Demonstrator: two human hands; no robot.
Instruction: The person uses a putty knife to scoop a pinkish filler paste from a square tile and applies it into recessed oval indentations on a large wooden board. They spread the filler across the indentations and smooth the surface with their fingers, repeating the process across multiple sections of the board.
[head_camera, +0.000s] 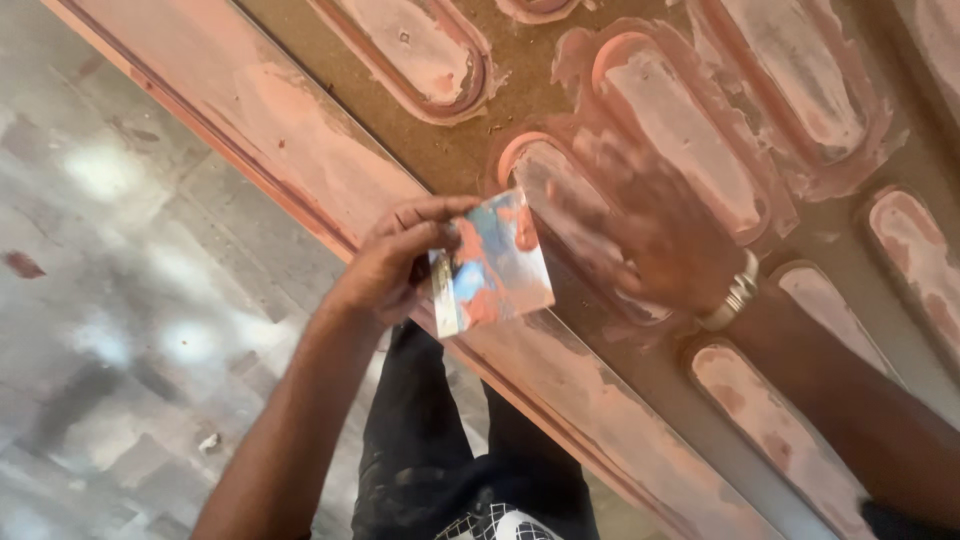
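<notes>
While the person's dark trousers (440, 440) filled the bottom of the view, the left hand (395, 262) stood just above them, fingers pinched narrow on the left edge of a small square card (492, 262) smeared with reddish-pink and blue. That card tilted with its face up, its right edge lying toward the right hand (655, 235). The two were near, though whether they touched could not be told, since the right hand was blurred. It lay palm down with fingers spread loosely on the door panel (300, 130), over a raised oblong moulding (560, 215) coated in pink filler; it held nothing that showed. A metal band (735, 295) sat at its wrist. Farther off, more oblong mouldings (690, 120) ran diagonally across the brown panel, long axes slanting up-left to down-right. The grey floor (120, 300) lay to the left.
</notes>
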